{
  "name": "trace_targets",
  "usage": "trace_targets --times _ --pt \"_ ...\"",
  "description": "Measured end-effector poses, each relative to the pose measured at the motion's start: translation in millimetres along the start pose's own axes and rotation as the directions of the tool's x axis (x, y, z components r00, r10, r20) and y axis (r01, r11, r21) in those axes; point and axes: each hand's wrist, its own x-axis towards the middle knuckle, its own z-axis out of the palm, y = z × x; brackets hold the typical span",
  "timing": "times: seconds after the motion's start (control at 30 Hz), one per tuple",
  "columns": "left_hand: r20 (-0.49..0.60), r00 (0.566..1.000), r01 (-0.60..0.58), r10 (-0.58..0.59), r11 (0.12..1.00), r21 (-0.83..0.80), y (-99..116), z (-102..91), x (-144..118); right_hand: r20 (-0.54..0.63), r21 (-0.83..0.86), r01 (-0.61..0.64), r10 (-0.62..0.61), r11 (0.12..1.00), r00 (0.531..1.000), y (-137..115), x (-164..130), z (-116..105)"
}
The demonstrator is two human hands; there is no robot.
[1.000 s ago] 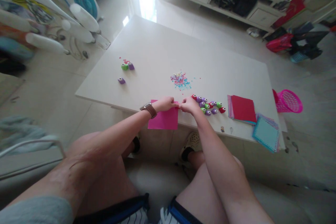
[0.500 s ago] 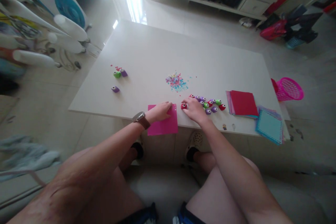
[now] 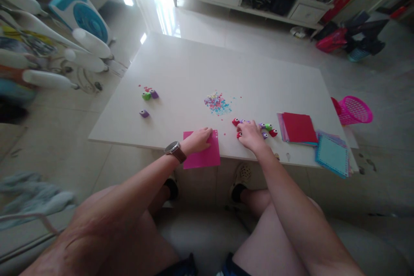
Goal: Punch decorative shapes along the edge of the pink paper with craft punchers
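Note:
My left hand (image 3: 199, 139) lies flat on a pink paper square (image 3: 203, 155) that overhangs the near edge of the white table (image 3: 200, 69). My right hand (image 3: 250, 133) rests over a cluster of small red, purple and green paper punches (image 3: 268, 128), its fingers on them; a red punch (image 3: 235, 121) sits just left of the hand. Whether the fingers grip one punch is hidden. A small heap of coloured paper bits (image 3: 216, 103) lies beyond both hands.
A stack of red paper (image 3: 299, 127) and blue-edged sheets (image 3: 333, 154) sit at the table's right. Green and purple punches (image 3: 149, 94) and one purple punch (image 3: 144, 113) lie at the left. A pink basket (image 3: 354, 111) stands on the floor at the right, a fan (image 3: 82, 15) at the left.
My right hand let go of the pink paper's edge and moved right onto the cluster of punches. My left hand stayed on the pink paper, flattening onto it.

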Motion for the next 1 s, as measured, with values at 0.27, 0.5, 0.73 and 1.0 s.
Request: trace_targets --times 0.27,0.5,0.73,1.0 --pt "-0.064 0.998 -0.021 0.017 0.998 -0.061 0.7 -0.6 4.2 0.088 0.281 0.101 -0.130 0.955 0.988 -16.5 3.4 0.9" --pt "0.000 0.994 -0.111 0.111 0.994 -0.001 -3.1 -4.2 6.0 0.064 0.295 0.087 -0.111 0.952 0.992 -20.2 12.1 7.2" --pt "-0.006 0.997 -0.076 0.076 0.997 -0.002 5.8 -9.7 -0.5 -0.083 0.261 0.107 -0.088 0.959 0.993 -25.4 7.2 4.8" --pt "-0.057 0.994 -0.081 0.094 0.977 0.195 25.1 -2.5 -23.5 0.046 0.212 0.091 -0.103 0.973 0.994 -19.6 -2.3 10.2"
